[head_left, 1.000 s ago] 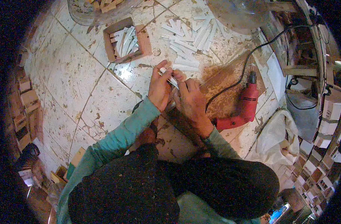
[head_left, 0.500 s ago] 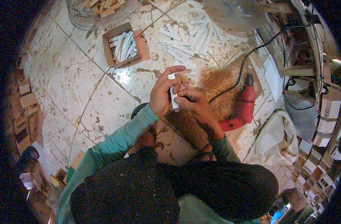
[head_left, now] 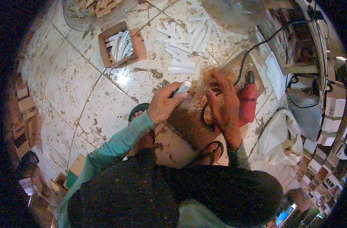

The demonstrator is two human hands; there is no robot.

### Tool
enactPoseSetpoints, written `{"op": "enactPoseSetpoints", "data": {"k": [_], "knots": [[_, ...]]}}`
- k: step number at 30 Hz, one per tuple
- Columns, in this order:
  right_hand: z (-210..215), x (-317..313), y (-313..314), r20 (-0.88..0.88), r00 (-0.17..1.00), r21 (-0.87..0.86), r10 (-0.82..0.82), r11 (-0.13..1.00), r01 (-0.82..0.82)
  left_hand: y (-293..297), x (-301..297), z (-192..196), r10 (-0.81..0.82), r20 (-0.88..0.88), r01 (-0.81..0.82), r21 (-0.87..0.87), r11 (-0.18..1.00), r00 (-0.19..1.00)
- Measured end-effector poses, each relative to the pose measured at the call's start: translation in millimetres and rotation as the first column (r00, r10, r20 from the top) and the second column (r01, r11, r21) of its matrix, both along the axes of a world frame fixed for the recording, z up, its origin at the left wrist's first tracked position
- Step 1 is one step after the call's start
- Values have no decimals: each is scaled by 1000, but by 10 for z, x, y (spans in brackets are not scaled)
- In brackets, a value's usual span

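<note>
My left hand (head_left: 164, 102) is closed around a short white strip (head_left: 185, 86), pinching it between thumb and fingers with one end sticking up. It may be more than one piece; the grip hides the rest. My right hand (head_left: 224, 104) hovers apart from it over a dusty brown board (head_left: 188, 131), slightly blurred, its fingers spread and nothing seen in them. Just right of that hand lies a red power drill (head_left: 248, 100), its black cord (head_left: 245, 62) running up and away. Ahead, loose white strips (head_left: 183, 49) are scattered on the tiled floor.
A small open cardboard box (head_left: 140, 45) with more white strips stands at far left. Behind it, a clear tub (head_left: 76, 22) contains wood pieces. A pale cloth sack (head_left: 276, 140) lies at right, near stacked small boxes (head_left: 325, 159). My sandalled feet flank the board.
My hands have separated: the right let go and moved right toward the drill, while the left keeps the white strip, lowered slightly. The view has shifted a little.
</note>
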State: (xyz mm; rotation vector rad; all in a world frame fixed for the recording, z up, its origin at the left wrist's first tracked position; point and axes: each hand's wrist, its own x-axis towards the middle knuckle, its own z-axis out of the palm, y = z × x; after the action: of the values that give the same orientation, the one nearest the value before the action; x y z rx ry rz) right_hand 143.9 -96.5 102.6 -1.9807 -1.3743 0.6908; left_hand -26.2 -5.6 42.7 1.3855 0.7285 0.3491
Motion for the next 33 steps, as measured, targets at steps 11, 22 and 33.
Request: {"op": "enactPoseSetpoints", "data": {"k": [11, 22, 33], "knots": [[-112, -172, -137, 297, 897, 22, 327, 937, -349, -69, -112, -58, -249, -212, 280, 130, 951, 945], [-290, -106, -661, -336, 908, -294, -249, 944, 150, -357, -170, -161, -378, -124, 391, 100, 915, 917], [-309, 205, -1219, 243, 805, -58, -542, 820, 569, -499, -128, -395, -244, -169, 294, 422, 858, 955]]}}
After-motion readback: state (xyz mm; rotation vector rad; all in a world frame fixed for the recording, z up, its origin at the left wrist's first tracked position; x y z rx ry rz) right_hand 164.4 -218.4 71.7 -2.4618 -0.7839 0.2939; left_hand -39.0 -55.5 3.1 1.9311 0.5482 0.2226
